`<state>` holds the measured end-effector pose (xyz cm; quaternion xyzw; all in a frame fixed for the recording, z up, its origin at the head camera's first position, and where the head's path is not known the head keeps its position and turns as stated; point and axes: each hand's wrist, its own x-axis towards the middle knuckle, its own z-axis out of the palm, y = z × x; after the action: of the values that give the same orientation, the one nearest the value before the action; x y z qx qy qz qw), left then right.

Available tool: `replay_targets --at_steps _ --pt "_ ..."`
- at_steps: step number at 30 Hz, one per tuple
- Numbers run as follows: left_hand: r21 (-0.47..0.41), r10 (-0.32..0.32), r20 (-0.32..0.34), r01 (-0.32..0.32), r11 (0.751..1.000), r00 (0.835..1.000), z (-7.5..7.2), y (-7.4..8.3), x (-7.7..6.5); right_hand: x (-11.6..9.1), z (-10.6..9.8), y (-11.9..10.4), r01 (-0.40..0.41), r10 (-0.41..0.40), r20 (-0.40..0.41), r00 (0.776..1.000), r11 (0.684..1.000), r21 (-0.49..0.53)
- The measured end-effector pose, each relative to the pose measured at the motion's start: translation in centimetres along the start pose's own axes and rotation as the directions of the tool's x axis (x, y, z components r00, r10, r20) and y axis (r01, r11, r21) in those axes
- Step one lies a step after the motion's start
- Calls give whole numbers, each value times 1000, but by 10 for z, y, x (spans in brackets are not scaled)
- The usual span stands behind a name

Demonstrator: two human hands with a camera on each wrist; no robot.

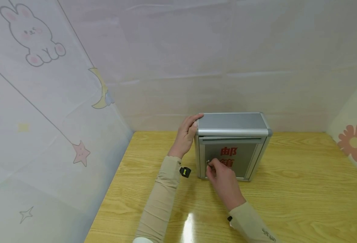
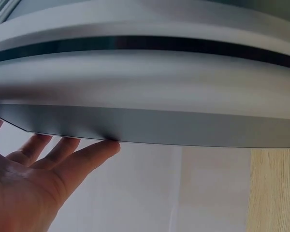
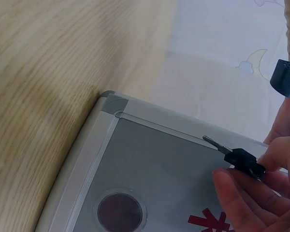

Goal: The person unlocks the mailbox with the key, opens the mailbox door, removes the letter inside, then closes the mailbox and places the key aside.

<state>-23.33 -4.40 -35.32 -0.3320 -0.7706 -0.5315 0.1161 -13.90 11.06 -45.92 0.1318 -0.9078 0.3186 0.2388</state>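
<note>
A grey metal mailbox [image 1: 234, 122] with silver edges and red characters on its front door stands upright on the wooden table. My left hand [image 1: 184, 136] rests against its upper left side, and the left wrist view shows the extended fingertips touching the edge of the grey panel [image 2: 183, 130]. Low at the left of the door, my right hand [image 1: 225, 182] pinches a small key [image 3: 239, 159] with a black head between thumb and fingers. In the right wrist view the key's metal blade is bare and points away from the fingers, close over the door's edge.
The wooden table [image 1: 302, 175] extends on both sides of the mailbox. Behind it hangs a pale wall sheet [image 1: 178, 50], with cartoon drawings on the left one. A round dark window [image 3: 120, 212] sits in the door. A black wrist strap [image 1: 185, 171] is on the left wrist.
</note>
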Motion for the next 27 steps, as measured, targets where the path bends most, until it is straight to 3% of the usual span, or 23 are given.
replay_targets --at_steps 6,20,27 --pt "-3 8 -14 -8 1000 1000 0 0 0 -8 -4 1 34 -34 8 999 999 -7" --pt "7 -34 -25 34 999 999 0 -1 -1 -30 -24 -4 19 -23 67 998 998 63" --pt "15 -8 -43 9 1000 999 10 -38 6 -37 -34 -5 17 -19 35 999 998 64"
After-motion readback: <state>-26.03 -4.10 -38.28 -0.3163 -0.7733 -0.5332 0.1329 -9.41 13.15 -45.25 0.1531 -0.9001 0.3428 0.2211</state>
